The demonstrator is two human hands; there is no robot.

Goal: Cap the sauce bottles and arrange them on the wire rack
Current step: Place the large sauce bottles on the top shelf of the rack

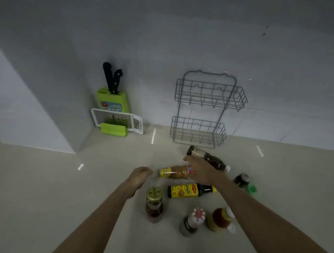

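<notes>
A grey two-tier wire rack (205,109) leans against the back wall, both tiers bare. Several sauce bottles lie or stand on the counter in front of it. A tan sauce bottle (174,172) lies on its side, and my right hand (200,169) rests over its neck end, fingers spread. My left hand (140,175) hovers just left of that bottle's base, fingers loosely curled, holding nothing I can see. A dark bottle (207,159) lies behind my right hand. A yellow-labelled dark bottle (190,190) lies nearer me. A gold-capped bottle (154,201) stands upright.
Two more bottles (193,220) (221,218) stand near the front, and a green-capped bottle (245,182) lies at the right. A green knife block with two black-handled knives (113,98) and a white grater (118,120) stand in the back left corner.
</notes>
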